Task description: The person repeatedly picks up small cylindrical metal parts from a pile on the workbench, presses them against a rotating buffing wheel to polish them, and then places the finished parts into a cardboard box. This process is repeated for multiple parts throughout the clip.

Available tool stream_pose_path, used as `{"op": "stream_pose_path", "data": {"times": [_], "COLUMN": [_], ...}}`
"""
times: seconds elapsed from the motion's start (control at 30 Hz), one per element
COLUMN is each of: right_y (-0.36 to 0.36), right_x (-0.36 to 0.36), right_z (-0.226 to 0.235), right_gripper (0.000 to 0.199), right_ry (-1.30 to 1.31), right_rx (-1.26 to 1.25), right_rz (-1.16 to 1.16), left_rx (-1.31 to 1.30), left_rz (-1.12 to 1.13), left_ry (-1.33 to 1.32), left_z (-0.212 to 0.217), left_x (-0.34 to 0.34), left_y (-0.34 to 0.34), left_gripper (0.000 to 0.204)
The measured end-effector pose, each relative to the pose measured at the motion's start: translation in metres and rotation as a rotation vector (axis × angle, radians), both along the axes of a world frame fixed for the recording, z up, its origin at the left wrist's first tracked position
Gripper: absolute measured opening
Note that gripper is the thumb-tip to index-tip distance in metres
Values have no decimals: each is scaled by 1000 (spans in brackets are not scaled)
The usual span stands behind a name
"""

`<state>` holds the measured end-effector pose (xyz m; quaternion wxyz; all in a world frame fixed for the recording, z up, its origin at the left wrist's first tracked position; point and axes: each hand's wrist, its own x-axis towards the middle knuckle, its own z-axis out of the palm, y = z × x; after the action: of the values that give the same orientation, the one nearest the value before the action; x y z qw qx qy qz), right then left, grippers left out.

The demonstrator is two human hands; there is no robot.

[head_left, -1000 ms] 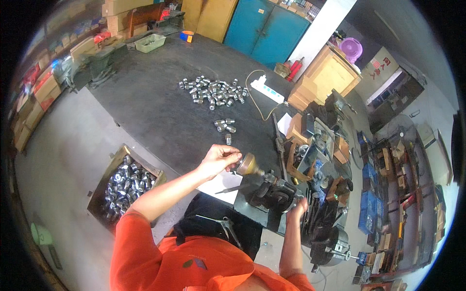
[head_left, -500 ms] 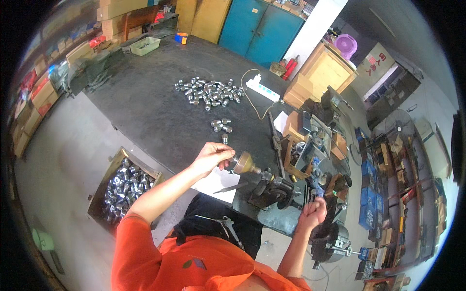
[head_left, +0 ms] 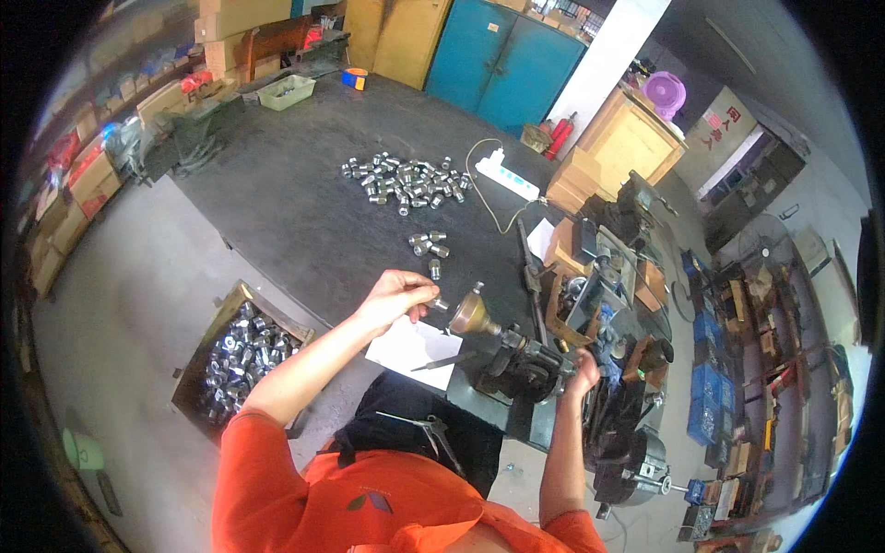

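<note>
At the bench edge, left hand (head_left: pixel 395 297) pinches 1 small metal fitting (head_left: pixel 439 302): light, stiff, slick, best gripped across its sides; right hand (head_left: pixel 584 370) grip unclear.

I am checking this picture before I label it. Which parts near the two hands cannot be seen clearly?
- Head view: the small silver metal piece at the left hand is too small to identify.
- Head view: the right hand lies against the dark bench machine; its fingers are hidden, so any grip is unclear.
- Head view: the parts in the brown box of silver pieces blur together.
</note>
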<state>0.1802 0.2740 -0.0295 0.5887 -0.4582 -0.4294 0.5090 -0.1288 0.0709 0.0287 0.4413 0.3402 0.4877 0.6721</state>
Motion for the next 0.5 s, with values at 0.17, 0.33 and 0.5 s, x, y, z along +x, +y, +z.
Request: {"op": "stream_pose_path", "data": {"times": [0.17,0.33,0.5], "right_y": [-4,-56,-91], "right_x": [2,22,44], "right_z": [45,66,39], "right_gripper": [19,24,33], "right_ry": [314,345,335], "right_rx": [213,363,303], "right_rz": [149,234,308], "left_rx": [-229,-548,-865], "left_rz": [64,305,343], "left_ry": [312,468,1142], "left_z": [-9,-29,-88], "left_x": [-32,-53,-76], "left_y": [-68,-164,-256], "left_gripper": [19,16,20]}}
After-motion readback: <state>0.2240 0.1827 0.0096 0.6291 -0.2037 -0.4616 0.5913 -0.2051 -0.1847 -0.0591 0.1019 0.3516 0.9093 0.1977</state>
